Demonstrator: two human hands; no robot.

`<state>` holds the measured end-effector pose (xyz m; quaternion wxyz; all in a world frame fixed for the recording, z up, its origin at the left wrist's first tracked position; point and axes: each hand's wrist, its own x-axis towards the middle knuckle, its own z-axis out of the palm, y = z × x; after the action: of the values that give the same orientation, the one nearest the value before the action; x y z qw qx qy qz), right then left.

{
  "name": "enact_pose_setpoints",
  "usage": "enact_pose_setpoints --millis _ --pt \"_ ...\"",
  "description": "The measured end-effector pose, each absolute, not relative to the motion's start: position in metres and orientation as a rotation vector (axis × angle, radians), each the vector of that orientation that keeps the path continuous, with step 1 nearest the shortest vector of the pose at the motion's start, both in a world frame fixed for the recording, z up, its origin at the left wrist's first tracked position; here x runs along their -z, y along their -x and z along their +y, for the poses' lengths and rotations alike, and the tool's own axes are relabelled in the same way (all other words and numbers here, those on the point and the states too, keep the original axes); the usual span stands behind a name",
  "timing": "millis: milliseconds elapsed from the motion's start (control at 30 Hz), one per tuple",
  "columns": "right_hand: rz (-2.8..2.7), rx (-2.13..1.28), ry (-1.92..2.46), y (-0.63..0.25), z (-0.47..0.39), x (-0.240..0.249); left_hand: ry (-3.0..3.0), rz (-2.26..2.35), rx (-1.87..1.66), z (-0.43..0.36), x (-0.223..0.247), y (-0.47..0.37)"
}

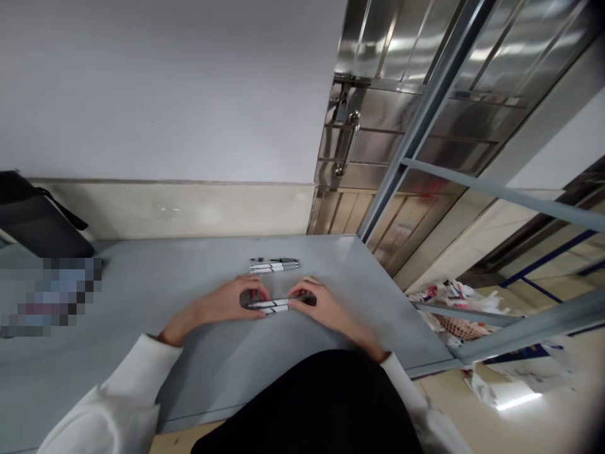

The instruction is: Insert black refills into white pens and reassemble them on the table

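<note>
Two white pens point(275, 306) with dark markings lie side by side between my hands, close to the grey table surface point(212, 372). At their left ends my left hand point(241, 297) has its thumb and fingers closed. My right hand point(316, 297) grips the right ends, with those tips hidden behind the fingers. Just beyond, a small row of pens rests on the table: a black pen point(274, 260) at the back and white-and-grey pens point(271, 268) in front of it.
A black bag point(42, 214) with a strap stands at the table's far left, near a blurred patch point(51, 296). Along the right rises a metal frame point(416, 139). Behind it is a steel door point(373, 126). A basket point(460, 325) of litter sits beyond the right edge.
</note>
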<state>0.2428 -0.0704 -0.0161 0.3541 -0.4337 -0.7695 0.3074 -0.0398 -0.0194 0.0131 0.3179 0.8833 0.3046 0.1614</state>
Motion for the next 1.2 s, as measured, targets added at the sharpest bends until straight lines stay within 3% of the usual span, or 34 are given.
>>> enact_pose_setpoints --millis 1200 --pt "-2.266 -0.226 1.204 -0.231 -0.087 0.008 -2.443 0.682 -0.461 -0.018 0.002 0.035"
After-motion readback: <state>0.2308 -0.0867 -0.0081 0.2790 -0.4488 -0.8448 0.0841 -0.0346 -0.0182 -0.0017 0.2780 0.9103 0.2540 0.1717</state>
